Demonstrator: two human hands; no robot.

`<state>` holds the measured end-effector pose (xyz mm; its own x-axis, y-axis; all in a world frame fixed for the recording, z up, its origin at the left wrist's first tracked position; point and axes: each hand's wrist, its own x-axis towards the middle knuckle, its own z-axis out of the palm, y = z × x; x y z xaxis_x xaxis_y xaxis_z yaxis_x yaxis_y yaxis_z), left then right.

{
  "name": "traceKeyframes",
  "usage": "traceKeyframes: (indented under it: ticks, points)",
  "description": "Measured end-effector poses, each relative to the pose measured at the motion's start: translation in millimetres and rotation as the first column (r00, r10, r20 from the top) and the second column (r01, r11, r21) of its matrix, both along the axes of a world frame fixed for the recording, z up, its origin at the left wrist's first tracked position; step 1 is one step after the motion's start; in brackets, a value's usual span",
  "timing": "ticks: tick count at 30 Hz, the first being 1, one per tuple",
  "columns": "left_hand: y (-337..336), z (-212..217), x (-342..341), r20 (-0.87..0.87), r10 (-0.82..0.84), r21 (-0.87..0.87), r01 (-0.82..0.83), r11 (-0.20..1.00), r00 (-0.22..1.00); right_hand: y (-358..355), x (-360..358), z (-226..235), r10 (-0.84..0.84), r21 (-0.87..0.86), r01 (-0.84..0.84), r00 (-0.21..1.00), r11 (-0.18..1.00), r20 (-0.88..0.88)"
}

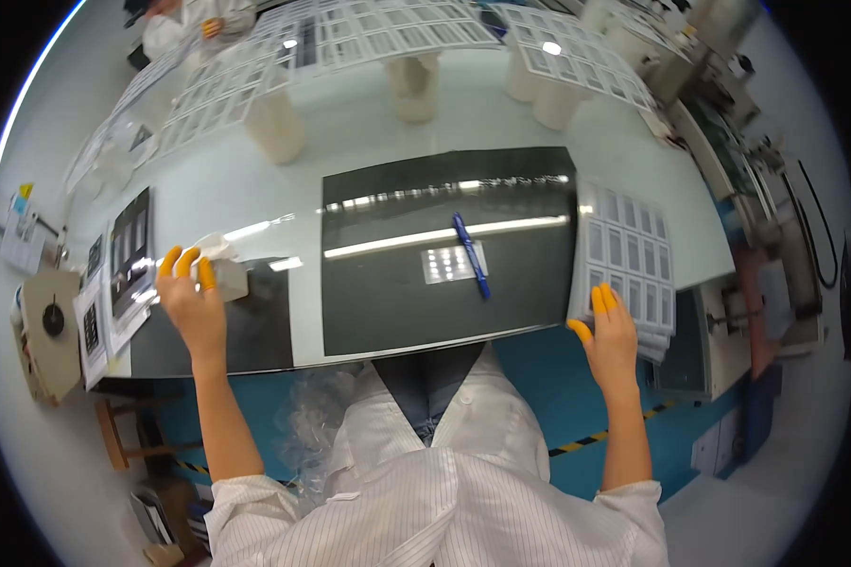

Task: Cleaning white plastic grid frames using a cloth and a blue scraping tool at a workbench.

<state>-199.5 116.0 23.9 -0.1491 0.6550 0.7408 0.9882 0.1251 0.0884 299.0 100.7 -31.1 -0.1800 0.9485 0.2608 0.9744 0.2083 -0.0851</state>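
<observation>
My left hand [195, 312], with orange finger cots on its fingertips, is raised at the left of the table. Its fingers are stretched and apart, beside a small white box [236, 282] with crumpled white tissue [219, 249] on top. At the right, my right hand [612, 342] also wears orange cots. Its fingertips rest at the near left part of a stack of white trays [645, 248] with rectangular pockets, the thumb held away from the fingers. On the black mat [388, 302] between my hands, a blue pen [470, 255] lies across a small clear sheet [438, 266] with bright spots.
Large white gridded panels [402, 28] stand along the back on pale round containers [412, 90]. Black-and-white sheets [130, 250] lie at the far left. A dark panel [255, 331] covers the near left table. Another person's hand [214, 27] shows at the upper left.
</observation>
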Motion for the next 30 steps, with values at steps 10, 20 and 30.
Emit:
traceKeyframes:
  ticks: [10,20,30]
  points:
    - [20,-54,194,0.499,-0.523,-0.247,0.692,0.679,0.691,-11,14,-9,-0.002,0.178,-0.003,1.000,0.984,0.030]
    - [58,-94,281,0.264,-0.465,-0.477,0.534,0.699,0.845,-13,32,-12,-0.074,0.152,0.115,0.964,0.982,-0.255]
    - [56,-112,106,0.047,-0.211,-0.359,0.213,0.909,0.976,-9,37,-15,0.001,0.161,0.013,0.996,0.987,-0.090]
